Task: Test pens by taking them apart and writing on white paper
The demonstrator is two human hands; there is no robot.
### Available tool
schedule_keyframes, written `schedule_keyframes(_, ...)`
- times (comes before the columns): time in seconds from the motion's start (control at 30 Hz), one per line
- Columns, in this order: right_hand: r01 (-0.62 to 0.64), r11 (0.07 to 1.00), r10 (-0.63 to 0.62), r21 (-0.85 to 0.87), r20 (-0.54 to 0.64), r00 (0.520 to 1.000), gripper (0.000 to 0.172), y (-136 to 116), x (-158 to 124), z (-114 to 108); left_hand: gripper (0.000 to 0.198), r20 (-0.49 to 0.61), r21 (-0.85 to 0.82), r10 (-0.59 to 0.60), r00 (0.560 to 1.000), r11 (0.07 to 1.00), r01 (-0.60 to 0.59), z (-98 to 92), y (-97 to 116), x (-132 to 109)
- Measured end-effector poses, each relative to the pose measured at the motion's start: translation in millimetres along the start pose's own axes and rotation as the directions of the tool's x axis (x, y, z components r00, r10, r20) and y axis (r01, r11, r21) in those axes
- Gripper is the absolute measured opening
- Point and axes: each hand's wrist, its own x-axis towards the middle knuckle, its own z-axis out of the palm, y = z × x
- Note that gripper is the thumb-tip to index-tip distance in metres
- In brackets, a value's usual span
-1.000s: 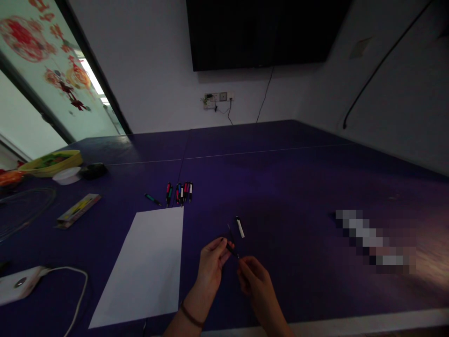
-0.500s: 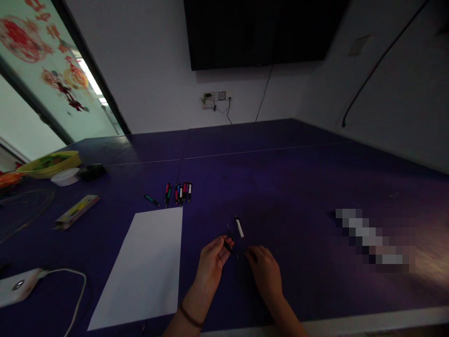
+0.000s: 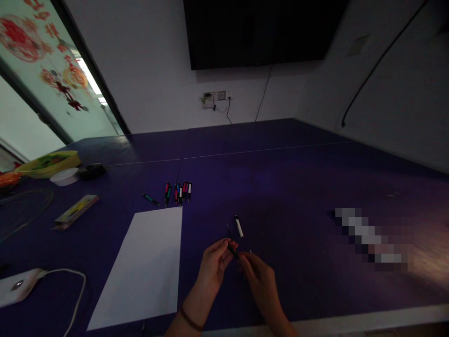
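My left hand (image 3: 213, 262) is closed around the black grip part of a pen (image 3: 232, 250), which slants down to the right. A thin refill (image 3: 228, 227) sticks up beyond the fingers. My right hand (image 3: 259, 276) pinches at the lower end of the black part; what sits between those fingertips is mostly hidden, with a small pale bit showing above them. Just beyond both hands lies a white pen barrel with a black top (image 3: 239, 226), loose on the purple table (image 3: 298, 196).
Left of my hands lies a white sheet of paper (image 3: 147, 267). Several coloured pens (image 3: 178, 192) sit beyond it, with one teal pen (image 3: 151, 200) apart. Farther left are a narrow box (image 3: 76, 212), a yellow basket (image 3: 66, 161) and a white device with a cable (image 3: 21, 285).
My right hand has lifted from the table and moved left to the lower end of the black pen part. The left hand has stayed nearly in place, still holding it.
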Motion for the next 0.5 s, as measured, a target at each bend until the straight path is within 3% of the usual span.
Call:
schedule_keyframes(0.1, -0.132, 0.985, 0.125, 0.109, 0.071, 0.990, 0.039, -4, -3, 11, 0.024, 0.019, 0.042, -0.004, 1.000, 0.999, 0.003, -0.1, -2, -2)
schedule_keyframes(0.3, -0.101, 0.989, 0.087, 0.108, 0.121, 0.989, 0.040, -1, 0, 20, 0.022, 0.096, 0.121, -0.052, 0.994, 0.992, 0.040, -1.1, -7, -4)
schedule_keyframes(0.5, 0.041, 0.995, -0.043, -0.085, -0.021, 0.999, 0.037, 1, -17, 26, 0.023, 0.047, 0.071, -0.009, 0.999, 0.997, 0.006, 3.3, 4, -4)
